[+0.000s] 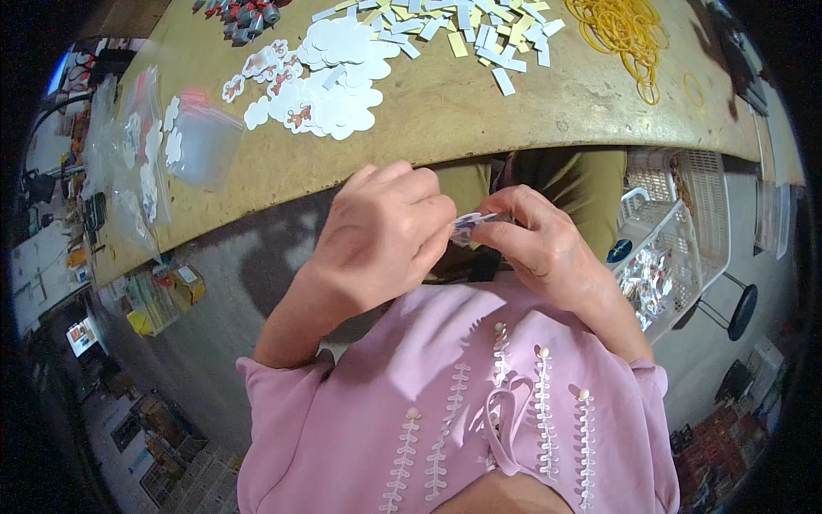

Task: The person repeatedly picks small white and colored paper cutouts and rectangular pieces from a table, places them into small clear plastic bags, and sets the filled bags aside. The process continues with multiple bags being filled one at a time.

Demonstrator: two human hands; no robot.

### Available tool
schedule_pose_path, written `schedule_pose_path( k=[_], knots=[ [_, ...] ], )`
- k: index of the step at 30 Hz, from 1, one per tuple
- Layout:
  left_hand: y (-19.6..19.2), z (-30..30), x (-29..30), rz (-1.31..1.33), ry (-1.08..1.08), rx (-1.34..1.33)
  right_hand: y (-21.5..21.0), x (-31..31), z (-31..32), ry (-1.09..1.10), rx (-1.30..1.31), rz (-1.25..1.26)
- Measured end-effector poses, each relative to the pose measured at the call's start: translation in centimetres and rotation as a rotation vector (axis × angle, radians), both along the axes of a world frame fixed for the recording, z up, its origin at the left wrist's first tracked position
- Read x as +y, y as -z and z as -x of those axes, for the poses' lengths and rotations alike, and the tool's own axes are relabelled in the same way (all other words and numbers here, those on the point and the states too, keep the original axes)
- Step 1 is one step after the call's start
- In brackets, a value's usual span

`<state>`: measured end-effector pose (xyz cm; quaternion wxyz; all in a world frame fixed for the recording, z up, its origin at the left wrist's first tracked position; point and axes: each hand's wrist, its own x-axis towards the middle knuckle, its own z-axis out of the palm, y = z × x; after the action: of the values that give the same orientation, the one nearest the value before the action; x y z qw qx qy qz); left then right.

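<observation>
In front of my body, below the table's near edge, both hands hold a small stack of white cut-out cards (467, 224) with dark print. The fingers of my left hand (385, 227) are curled closed, with their tips hidden at the stack's left end. My right hand (544, 244) pinches its right end between thumb and fingers. White cloud-shaped cards (330, 73) lie heaped on the table beyond my left hand. Beside them are smaller printed cut-outs (278, 68) with reddish-brown figures. Clear zip bags (205, 141) with red top strips lie at the table's left.
Yellow and white paper slips (505, 34) and yellow rubber bands (625, 34) are spread over the table (548, 111). Small red and grey pieces (247, 19) sit far left. At right stands a white plastic basket (715, 214) with filled bags (648, 283), near a black stool (743, 310).
</observation>
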<state>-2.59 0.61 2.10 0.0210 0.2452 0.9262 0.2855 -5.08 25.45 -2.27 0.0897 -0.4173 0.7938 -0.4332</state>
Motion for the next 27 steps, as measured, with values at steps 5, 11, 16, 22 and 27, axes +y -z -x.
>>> schedule_pose_path(
  k=[5, 11, 16, 22, 27],
  knots=[
    [0.2, -0.2, 0.0, 0.041, 0.131, -0.06, -0.3, -0.8, -0.5, -0.075, -0.025, -0.032],
    [2.2, 0.2, 0.3, 0.042, 0.066, -0.01, 0.4, -0.7, -0.5, -0.006, 0.008, -0.002],
    [2.0, -0.3, 0.5, -0.408, -0.083, -0.09, 0.7, -0.8, 0.8, 0.103, 0.078, 0.117],
    [3.5, -1.0, 0.8, -0.382, -0.088, -0.018, 0.0, -0.7, 0.5, 0.096, 0.064, 0.029],
    [4.1, -1.8, 1.1, -0.262, -0.099, 0.191, -0.8, -1.1, 0.4, 0.101, 0.098, -0.011]
  ],
)
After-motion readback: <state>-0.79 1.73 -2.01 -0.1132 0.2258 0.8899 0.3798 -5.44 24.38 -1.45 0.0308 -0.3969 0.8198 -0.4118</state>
